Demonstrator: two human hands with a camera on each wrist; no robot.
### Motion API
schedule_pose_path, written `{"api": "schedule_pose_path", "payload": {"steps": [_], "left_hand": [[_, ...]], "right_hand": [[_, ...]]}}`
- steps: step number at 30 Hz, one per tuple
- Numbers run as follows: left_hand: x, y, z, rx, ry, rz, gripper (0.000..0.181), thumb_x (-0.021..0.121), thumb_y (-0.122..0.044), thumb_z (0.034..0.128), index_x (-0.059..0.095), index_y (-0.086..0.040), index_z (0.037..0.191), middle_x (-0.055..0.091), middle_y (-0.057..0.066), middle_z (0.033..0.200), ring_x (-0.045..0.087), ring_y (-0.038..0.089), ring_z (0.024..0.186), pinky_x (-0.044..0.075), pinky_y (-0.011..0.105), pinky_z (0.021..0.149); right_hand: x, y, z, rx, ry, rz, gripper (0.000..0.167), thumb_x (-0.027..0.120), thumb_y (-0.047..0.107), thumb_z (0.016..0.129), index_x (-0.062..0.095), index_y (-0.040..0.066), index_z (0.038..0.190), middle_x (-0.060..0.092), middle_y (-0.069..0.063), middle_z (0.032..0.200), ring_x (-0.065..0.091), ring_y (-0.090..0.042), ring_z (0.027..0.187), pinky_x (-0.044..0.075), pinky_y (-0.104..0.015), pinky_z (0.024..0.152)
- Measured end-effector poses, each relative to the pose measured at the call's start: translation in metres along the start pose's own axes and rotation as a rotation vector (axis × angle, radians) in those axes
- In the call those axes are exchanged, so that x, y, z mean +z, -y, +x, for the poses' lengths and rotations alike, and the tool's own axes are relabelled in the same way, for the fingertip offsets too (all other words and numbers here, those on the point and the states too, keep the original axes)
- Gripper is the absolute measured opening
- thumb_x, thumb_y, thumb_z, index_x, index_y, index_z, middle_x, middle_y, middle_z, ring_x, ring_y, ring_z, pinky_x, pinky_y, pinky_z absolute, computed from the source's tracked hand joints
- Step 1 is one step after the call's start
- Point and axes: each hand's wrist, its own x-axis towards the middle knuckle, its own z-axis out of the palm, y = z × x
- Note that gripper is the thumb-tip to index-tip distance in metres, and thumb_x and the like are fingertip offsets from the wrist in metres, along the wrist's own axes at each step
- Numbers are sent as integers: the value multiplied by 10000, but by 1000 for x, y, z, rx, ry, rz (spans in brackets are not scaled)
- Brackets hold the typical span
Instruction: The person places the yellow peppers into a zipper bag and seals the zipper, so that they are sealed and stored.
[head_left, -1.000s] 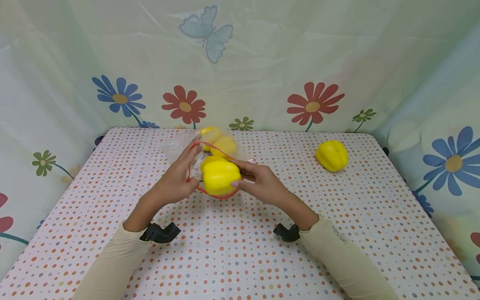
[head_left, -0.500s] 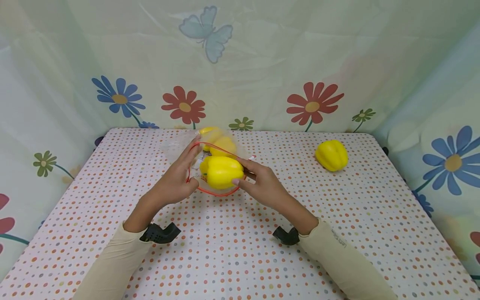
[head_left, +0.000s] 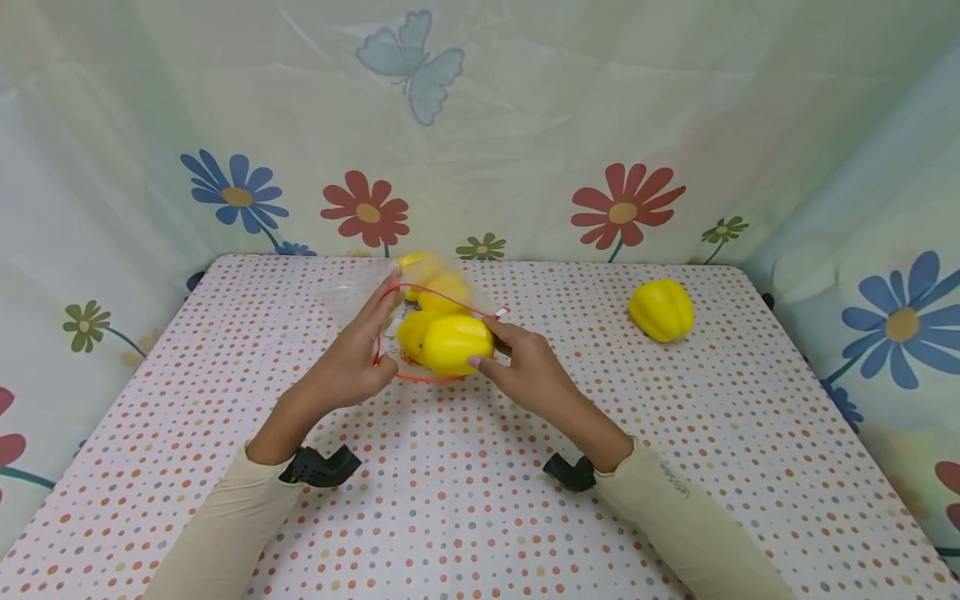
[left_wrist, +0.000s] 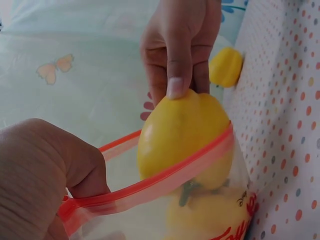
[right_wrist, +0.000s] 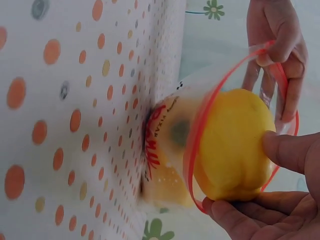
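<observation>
My right hand [head_left: 528, 367] pinches a yellow bell pepper [head_left: 459, 346] between thumb and fingers, at the mouth of a clear zip bag with a red rim [left_wrist: 165, 182]. In the left wrist view the pepper's lower part, with a green stem, is inside the bag. My left hand [head_left: 352, 354] holds the bag's mouth open at the left, thumb and fingers about the red rim [right_wrist: 210, 95]. More yellow peppers [head_left: 442, 292] show through the bag's cloudy plastic. The fingers of my right hand behind the pepper are partly hidden in the head view.
One loose yellow bell pepper [head_left: 662, 310] rests on the right rear of the table, which has a dotted cloth [head_left: 450, 500]. A floral curtain [head_left: 517, 108] stands behind the table and at both sides. Black wrist mounts [head_left: 321, 467] are on both forearms.
The right hand has turned the pepper and shifted it slightly right and up over the bag's mouth. The left hand stays on the rim. The loose pepper has not moved.
</observation>
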Motion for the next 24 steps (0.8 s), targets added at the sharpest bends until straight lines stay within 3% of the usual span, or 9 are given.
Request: {"api": "schedule_pose_path", "payload": {"steps": [3,7,9,13,17,20,24], "left_hand": [[0,0,0,7,-5,3,910,560,194,722,190,12,1533,36,21,1628,194,201,1449,516,338,897],[1,0,-1,8,-2,-11,911,557,198,729,181,6,1536,39,29,1628,239,217,1436,438,396,999],[1,0,-1,7,0,-15,912,559,201,735,176,1,1539,39,26,1628,256,222,1430,411,407,1021],[1,-1,-1,0,0,-4,905,572,194,747,177,3,1538,44,30,1629,266,222,1427,373,391,1050],[0,-1,-1,-9,4,-1,902,572,189,750,175,4,1538,45,24,1629,270,216,1425,357,378,1063],[0,0,-1,-5,5,-1,896,566,189,748,181,5,1536,37,10,1629,258,217,1430,372,387,1053],[-1,1,-1,0,0,-33,912,550,201,744,167,-12,1544,26,-26,1627,256,217,1430,436,412,996]], "right_hand": [[5,1,3,-43,-6,-4,584,681,138,911,448,-59,1409,565,-162,1317,567,-234,1177,489,-376,944],[12,3,8,-93,-20,-54,516,692,132,901,514,-57,1348,631,-96,1080,586,-254,936,525,-347,786],[16,3,10,-93,-26,-76,471,696,132,898,546,-39,1311,630,-76,1047,579,-252,921,520,-349,777],[23,5,16,-52,-20,-83,479,699,131,895,548,-40,1316,625,-104,1223,587,-219,1107,500,-364,927],[27,7,21,-1,2,-122,589,691,167,906,464,-57,1401,568,-161,1332,567,-241,1169,487,-377,949],[28,7,24,27,14,-149,597,679,200,917,455,-56,1408,572,-176,1321,574,-260,1149,494,-382,935],[28,4,26,37,1,-160,481,675,206,920,557,-34,1320,640,-134,1193,597,-236,1033,511,-377,875]]}}
